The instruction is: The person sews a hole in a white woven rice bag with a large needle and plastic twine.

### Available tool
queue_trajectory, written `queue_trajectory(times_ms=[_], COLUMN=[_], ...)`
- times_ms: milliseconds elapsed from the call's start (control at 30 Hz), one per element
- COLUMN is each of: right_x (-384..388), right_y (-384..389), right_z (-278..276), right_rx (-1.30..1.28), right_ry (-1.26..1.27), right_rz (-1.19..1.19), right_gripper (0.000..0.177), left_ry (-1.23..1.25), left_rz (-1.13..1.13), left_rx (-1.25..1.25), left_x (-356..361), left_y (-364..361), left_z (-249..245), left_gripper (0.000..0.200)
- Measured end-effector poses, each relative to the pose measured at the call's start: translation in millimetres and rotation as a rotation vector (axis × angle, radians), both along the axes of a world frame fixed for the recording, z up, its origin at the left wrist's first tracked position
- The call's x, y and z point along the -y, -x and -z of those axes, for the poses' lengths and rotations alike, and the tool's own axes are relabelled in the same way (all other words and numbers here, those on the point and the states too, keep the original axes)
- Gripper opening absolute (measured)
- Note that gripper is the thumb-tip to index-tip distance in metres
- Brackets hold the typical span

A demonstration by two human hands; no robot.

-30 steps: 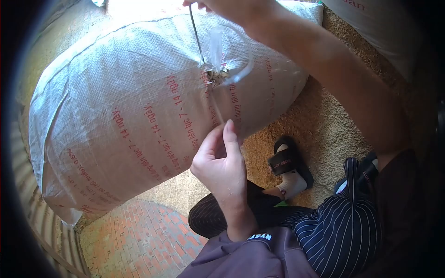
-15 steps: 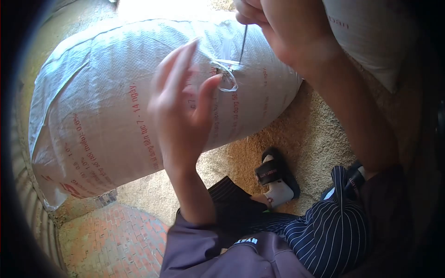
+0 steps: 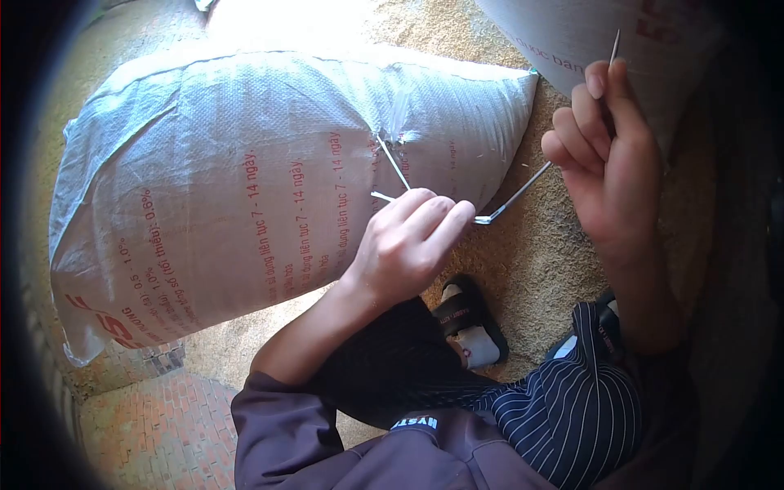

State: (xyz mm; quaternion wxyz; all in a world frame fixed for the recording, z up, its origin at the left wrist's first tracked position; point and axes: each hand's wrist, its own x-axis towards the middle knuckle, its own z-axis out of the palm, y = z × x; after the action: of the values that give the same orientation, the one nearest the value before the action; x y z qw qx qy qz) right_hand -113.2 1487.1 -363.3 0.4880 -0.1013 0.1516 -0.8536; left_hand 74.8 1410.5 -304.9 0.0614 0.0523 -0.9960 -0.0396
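Note:
A full white woven sack (image 3: 237, 163) with red print lies across the view. White string (image 3: 394, 163) runs from a gathered spot in its cloth down to my left hand (image 3: 416, 241). That hand is closed on the string, its fingers curled; a short loose end sticks out beside it. Over to the right, my right hand (image 3: 600, 147) grips a thin metal sack needle (image 3: 527, 189). One pointed end rises above the fingertips, and the other end reaches down near my left hand, where the string meets it. My palm hides the needle's middle.
Another printed white sack (image 3: 555, 33) stands at the upper right. Loose grain or husks (image 3: 539, 269) cover the floor around my sandalled foot (image 3: 469, 318). Brick paving (image 3: 163, 416) shows at the lower left.
My left hand has gone from open beside the sack's stitching to closed on the string, lower and to the right. My right hand has moved down and right, drawing the needle off the sack.

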Motion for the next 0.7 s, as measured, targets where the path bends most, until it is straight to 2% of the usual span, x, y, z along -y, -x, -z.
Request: queue_trajectory(times_ms=[267, 700], right_x=[-15.3, -18.4], right_y=[0.5, -19.6], right_z=[-4.8, 6.4], right_rx=[0.01, 0.104], right_ry=[-0.125, -0.247], right_rz=[0.069, -0.066], right_gripper=[0.029, 0.031], left_ry=[-0.106, -0.173], left_rz=[-0.043, -0.126], left_rx=[0.03, 0.054], left_x=[-11.5, -31.4], left_y=[9.7, -12.2], left_z=[-0.3, 0.2], left_gripper=[0.024, 0.032])
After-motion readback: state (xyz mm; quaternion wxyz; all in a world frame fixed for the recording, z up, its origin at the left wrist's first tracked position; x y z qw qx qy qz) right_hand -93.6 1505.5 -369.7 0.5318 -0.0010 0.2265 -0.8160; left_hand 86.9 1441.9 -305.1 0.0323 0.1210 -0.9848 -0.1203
